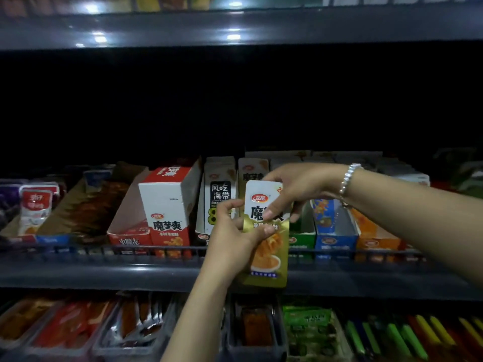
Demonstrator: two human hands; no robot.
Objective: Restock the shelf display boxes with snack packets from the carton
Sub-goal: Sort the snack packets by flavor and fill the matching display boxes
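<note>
Right in front of the middle shelf (pixel 104 273), both hands hold a small stack of glossy snack packets (pixel 269 246), flat rectangular foil pouches with rounded corners, white at the top and gold below with a picture of noodle-like food. The left hand (pixel 235 239) grips the stack from its left edge, fingers (pixel 264 231) curled across the gold front. The right hand (pixel 295 189), a beaded bracelet (pixel 349 178) on its wrist, pinches the top of the front packet, thumb pressed on the white panel. Behind the packets stand open cardboard display boxes along the shelf: a tall red and white box (pixel 170 205), a white one with black lettering (pixel 218 199), then green (pixel 303 236), blue (pixel 334 231) and orange (pixel 376 236) ones. A thin wire rail (pixel 130 248) runs along the shelf front. Shiny plastic-wrapped packs fill trays on the lower shelf (pixel 78 327).
</note>
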